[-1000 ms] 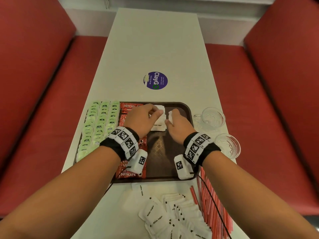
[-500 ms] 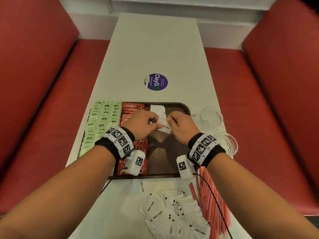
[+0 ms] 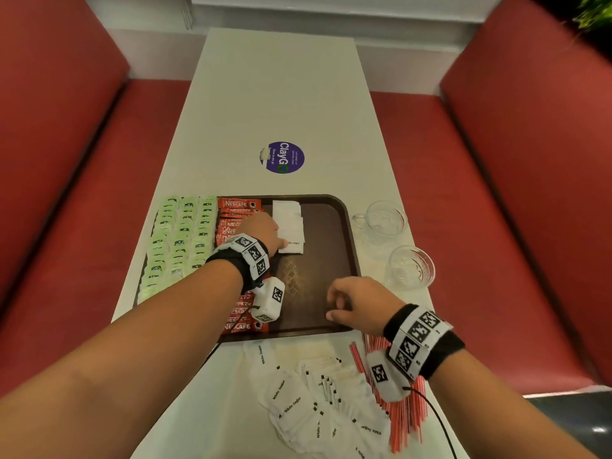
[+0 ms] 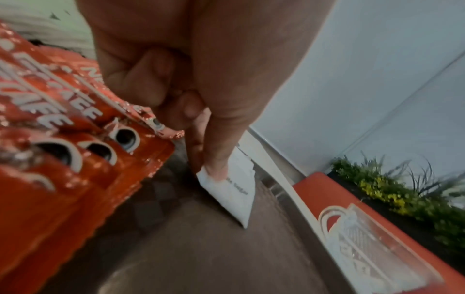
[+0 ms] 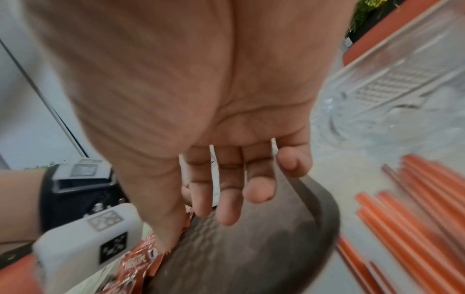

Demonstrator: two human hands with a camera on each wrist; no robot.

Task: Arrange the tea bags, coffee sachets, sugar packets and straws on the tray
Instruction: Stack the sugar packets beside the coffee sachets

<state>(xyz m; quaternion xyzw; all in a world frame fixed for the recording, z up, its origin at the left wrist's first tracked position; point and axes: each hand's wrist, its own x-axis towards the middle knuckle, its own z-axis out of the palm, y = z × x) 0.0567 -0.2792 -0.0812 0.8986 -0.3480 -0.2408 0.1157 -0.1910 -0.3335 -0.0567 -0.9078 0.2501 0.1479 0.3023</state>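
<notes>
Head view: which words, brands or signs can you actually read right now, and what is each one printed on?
"ClayGO": round purple sticker on the table; its small lines are too small to read.
"NESCAFE": red coffee sachets on the tray.
"White sugar": loose sugar packets on the table.
"sugar": last sugar packet on the tray, partly under the left hand.
Green tea bags: print unreadable.
Wrist markers: patterns, no words.
</notes>
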